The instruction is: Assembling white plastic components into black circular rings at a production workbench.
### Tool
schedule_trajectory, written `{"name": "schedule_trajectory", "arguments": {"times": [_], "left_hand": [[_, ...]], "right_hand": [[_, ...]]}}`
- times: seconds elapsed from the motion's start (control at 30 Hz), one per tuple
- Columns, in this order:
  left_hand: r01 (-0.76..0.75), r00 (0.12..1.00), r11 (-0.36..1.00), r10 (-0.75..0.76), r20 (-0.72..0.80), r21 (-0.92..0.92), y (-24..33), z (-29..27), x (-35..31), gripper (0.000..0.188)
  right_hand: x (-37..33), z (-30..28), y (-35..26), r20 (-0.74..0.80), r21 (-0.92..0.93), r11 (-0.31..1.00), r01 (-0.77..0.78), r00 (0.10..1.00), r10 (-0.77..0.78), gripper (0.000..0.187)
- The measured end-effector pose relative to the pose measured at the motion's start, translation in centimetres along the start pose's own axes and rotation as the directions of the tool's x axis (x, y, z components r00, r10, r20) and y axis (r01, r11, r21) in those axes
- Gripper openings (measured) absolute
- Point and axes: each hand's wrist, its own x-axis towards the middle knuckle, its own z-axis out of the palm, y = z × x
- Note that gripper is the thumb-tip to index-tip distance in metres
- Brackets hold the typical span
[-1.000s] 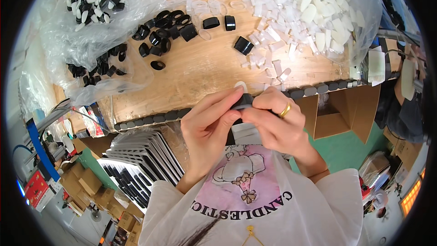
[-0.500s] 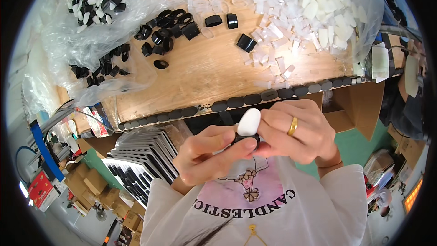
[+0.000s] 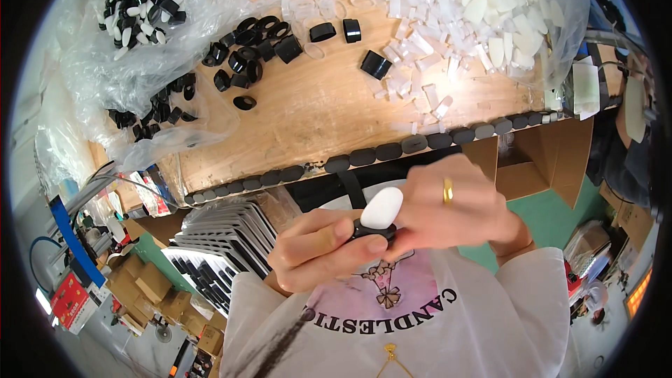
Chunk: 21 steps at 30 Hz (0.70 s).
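Left hand (image 3: 315, 250) clamped on black ring (image 3: 361, 229) just below frame center; white oval piece (image 3: 383, 208) sticking up there could get popped loose if pinch is slackened. Right hand (image 3: 451, 203) blurred, grip can't be told; piece could get nudged crooked.

Brown cartons (image 3: 154, 280) lie piled — blue bar (image 3: 77, 241) nearby.

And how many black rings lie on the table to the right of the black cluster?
3: one ring next to the cluster, a second ring further right, and a third ring lower, beside the translucent strips, which may hide more.
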Motion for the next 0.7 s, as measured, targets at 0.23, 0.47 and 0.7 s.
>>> {"name": "schedule_trajectory", "arguments": {"times": [0.23, 0.47, 0.7], "left_hand": [[0.039, 0.996, 0.998, -0.043, 0.078, 0.053, 0.8, 0.0, -0.2, 0.038], [0.07, 0.989, 0.99, -0.052, -0.137, 0.125, -0.9, 1.4, -0.6, 0.03], [0.234, 0.972, 0.922, -0.214, -0.1, 0.307, -2.8, 1.0, 0.0, 0.027]], "right_hand": [[2.0, -0.6, -0.2, 0.094, 0.4, 0.837, -0.373, 0.925, 0.368, 0.015], [0.4, 0.4, -0.2, -0.004, 0.028, 0.969, -0.246, 0.969, 0.246, 0.025], [-1.0, 1.7, 2.1, 0.019, -0.231, 0.963, -0.137, 0.989, 0.145, 0.029]]}}
